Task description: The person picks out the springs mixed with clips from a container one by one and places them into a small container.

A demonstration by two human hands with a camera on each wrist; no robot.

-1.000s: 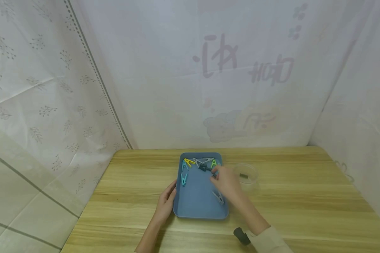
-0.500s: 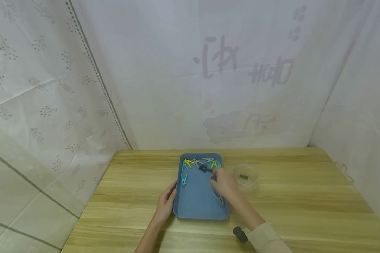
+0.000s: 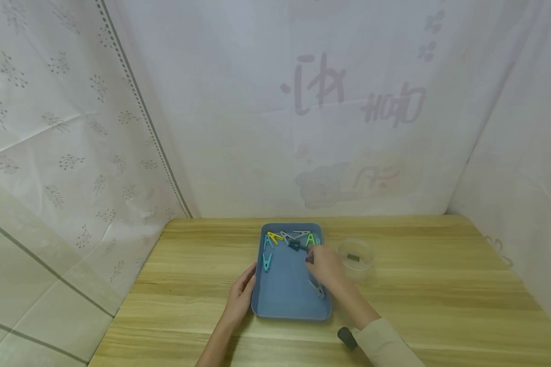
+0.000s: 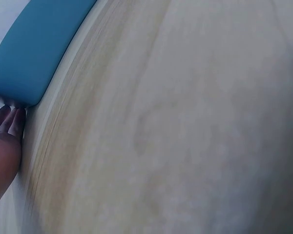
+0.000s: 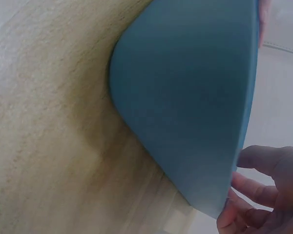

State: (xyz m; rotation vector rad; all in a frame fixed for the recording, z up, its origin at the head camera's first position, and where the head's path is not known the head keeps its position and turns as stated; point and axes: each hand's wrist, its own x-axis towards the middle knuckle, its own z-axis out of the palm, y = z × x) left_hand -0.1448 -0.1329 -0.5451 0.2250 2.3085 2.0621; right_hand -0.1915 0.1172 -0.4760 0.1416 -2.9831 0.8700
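A blue tray (image 3: 291, 290) sits on the table, holding several plastic clothespins. My left hand (image 3: 240, 294) rests against its left side; in the left wrist view the fingers (image 4: 12, 119) reach the tray's outer wall. My right hand (image 3: 326, 266) is over the right side, fingertips drawn together at a small dark-red clothespin (image 3: 309, 260), mostly hidden by the hand. Beside those fingertips lie dark clothespins (image 3: 297, 245). In the right wrist view the tray wall hides what the fingers (image 5: 256, 190) touch.
Along the tray's far end lie yellow (image 3: 274, 237), grey (image 3: 300, 234) and green (image 3: 310, 238) clothespins. Teal (image 3: 267, 262) and grey (image 3: 319, 289) ones lie along its sides. A clear round container (image 3: 369, 260) with a dark piece (image 3: 353, 257) stands right. A black object (image 3: 346, 337) is by the sleeve.
The right thumb and fingers have drawn closer together, and a dark-red bit shows between them. My left hand and the tray have stayed in place.
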